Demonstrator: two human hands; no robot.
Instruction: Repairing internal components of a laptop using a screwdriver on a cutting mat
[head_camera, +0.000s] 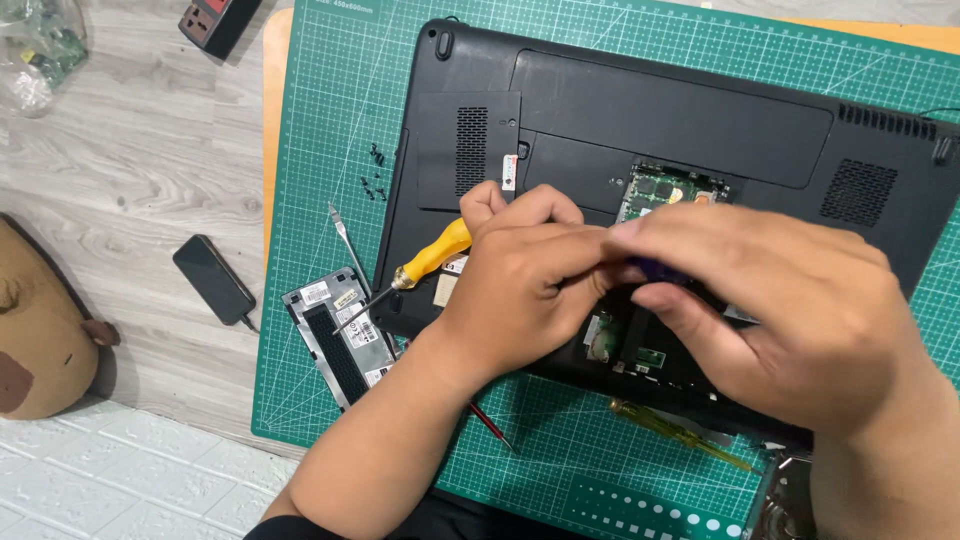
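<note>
A black laptop (640, 110) lies upside down on a green cutting mat (330, 150), with one bottom panel off and a green circuit board (665, 187) exposed. My left hand (520, 285) is shut on a yellow-handled screwdriver (425, 262) whose shaft points down-left over the laptop's edge. My right hand (770, 310) hovers over the open bay, fingers pinched on a small dark blue part (655, 270); what it is cannot be told. Both hands meet above the open compartment and hide most of it.
A removed drive in its grey bracket (340, 335) lies at the mat's left, beside a thin metal tool (345, 235) and small black screws (375, 170). A clear yellow screwdriver (680, 430), a red-tipped tool (490, 425), a phone (213, 280), a power strip (215, 20) and a brown plush (40, 330) surround them.
</note>
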